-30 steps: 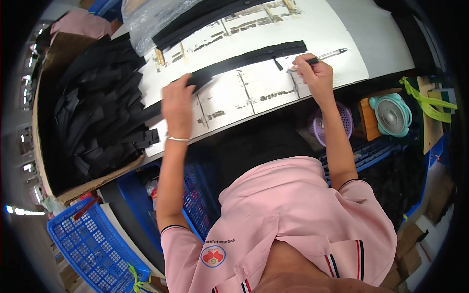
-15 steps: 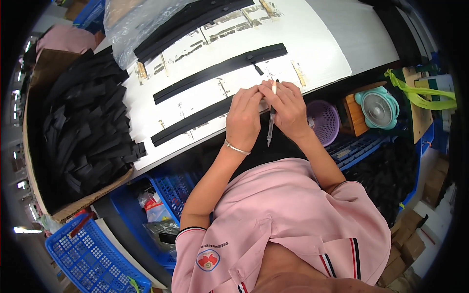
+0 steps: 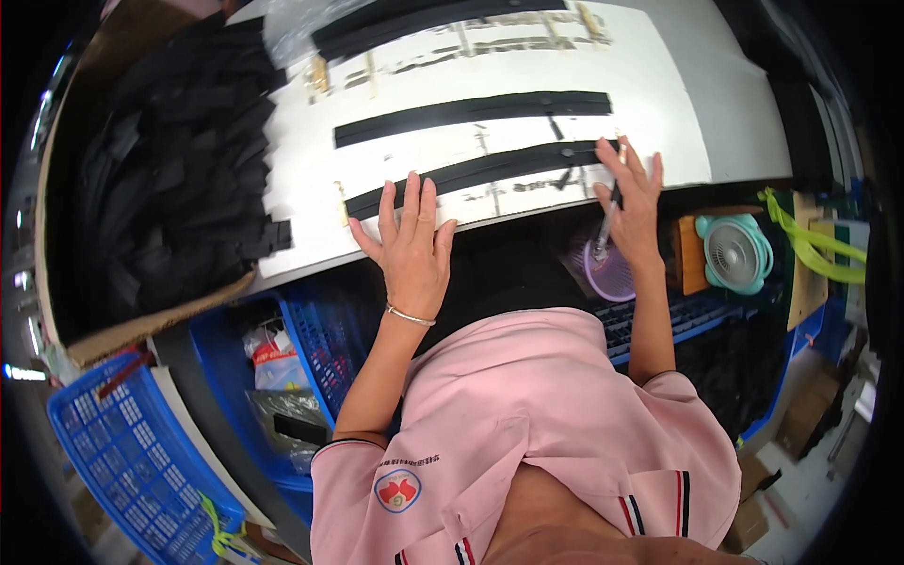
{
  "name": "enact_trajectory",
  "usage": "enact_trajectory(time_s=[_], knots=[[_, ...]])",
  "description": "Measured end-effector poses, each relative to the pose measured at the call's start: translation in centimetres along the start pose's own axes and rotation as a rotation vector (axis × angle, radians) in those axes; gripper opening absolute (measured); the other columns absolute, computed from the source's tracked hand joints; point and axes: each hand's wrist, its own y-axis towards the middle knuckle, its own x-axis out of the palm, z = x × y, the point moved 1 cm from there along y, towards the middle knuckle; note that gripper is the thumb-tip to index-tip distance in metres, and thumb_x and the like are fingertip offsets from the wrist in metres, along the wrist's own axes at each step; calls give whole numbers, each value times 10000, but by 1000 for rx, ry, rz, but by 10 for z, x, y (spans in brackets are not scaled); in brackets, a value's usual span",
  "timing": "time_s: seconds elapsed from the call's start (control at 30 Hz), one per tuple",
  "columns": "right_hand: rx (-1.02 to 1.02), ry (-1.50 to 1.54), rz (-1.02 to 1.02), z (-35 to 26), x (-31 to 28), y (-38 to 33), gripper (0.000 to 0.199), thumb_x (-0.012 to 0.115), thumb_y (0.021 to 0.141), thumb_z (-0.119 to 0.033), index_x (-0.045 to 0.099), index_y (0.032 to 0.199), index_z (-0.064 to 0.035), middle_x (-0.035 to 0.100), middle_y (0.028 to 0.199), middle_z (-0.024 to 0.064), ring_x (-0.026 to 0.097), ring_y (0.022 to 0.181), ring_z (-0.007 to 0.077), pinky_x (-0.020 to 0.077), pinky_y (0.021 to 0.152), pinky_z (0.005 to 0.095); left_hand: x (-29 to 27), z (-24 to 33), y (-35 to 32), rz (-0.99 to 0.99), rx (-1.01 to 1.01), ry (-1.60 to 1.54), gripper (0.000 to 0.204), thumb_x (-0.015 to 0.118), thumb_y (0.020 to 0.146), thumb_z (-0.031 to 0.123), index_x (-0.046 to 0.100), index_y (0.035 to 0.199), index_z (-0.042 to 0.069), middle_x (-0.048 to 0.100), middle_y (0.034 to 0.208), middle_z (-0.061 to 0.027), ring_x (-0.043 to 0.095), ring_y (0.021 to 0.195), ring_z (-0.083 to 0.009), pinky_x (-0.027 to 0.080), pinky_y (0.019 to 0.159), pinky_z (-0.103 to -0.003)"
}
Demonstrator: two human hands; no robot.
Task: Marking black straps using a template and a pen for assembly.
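A black zipper [image 3: 499, 168] lies lengthwise along the near edge of the white board [image 3: 659, 104], its small pull hanging near the right end. My left hand [image 3: 412, 254], fingers spread, rests over the zipper's left end. At the right end, my right hand [image 3: 636, 207] touches the tape with its fingertips while holding a pen [image 3: 605, 229], whose clear barrel points down toward me. Beyond lies a second black zipper [image 3: 452, 115] with its pull toward the right. Farther off, more black zipper tape [image 3: 414, 28] stretches across the board.
A cardboard box [image 3: 55, 301] heaped with black strips [image 3: 179, 169] stands at the left. Blue plastic baskets [image 3: 122, 452] sit below it. Right of my lap are a purple basket [image 3: 617, 282] and a teal fan [image 3: 737, 254]. Clear plastic [image 3: 297, 24] lies at the back.
My hands were together near the zipper's right end; now they are apart, the left having moved to the left end. The near zipper shows its pull. The view has shifted slightly.
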Motion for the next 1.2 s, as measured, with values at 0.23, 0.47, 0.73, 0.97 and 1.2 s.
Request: enact_trajectory(time_s=[0.23, 0.47, 0.73, 0.97, 1.2], knots=[[-50, -29, -13, 2, 0, -1, 437, 651, 969, -171, 578, 1395, -107, 606, 1442, 35, 422, 1461, 268, 110, 1237, 537, -14, -35, -3, 87, -37, -7, 535, 665, 970, 290, 547, 1459, 107, 535, 1507, -83, 427, 1448, -280, 30, 1186, -654], [16, -36, -59, -14, -5, 9, 412, 598, 1018, -197, 554, 1421, -120, 613, 1426, 47, 415, 1466, 253, 124, 1248, 514, -14, -41, -6, 95, -73, -5, 532, 678, 950, 360, 570, 1447, 206, 467, 1544, -97, 344, 1483, -331, 67, 1167, -689], [180, 842, -128, -129, 26, 61, 309, 579, 1043, -194, 670, 1298, -45, 736, 961, 88, 640, 816, 111, 506, 736, 248, -13, -41, -6, 121, -76, -47, 543, 699, 927, 384, 581, 1437, 239, 467, 1544, -83, 310, 1494, -357, 121, 1168, -671], [198, 997, -210, -170, 83, 85, 248, 626, 1027, -214, 765, 1101, -22, 642, 772, -3, 488, 631, 41, 388, 565, 194, -10, -41, -5, 144, -94, -56, 651, 713, 911, 390, 528, 1474, 120, 478, 1548, -68, 323, 1496, -332, 125, 1173, -658], [120, 858, -167, -167, 108, 81, 205, 704, 961, -138, 746, 928, 60, 755, 884, 60, 609, 620, 78, 463, 546, 243, -10, -41, -6, 144, -91, -23, 685, 716, 904, 398, 513, 1476, 81, 481, 1546, -69, 324, 1495, -332, 120, 1175, -655]])
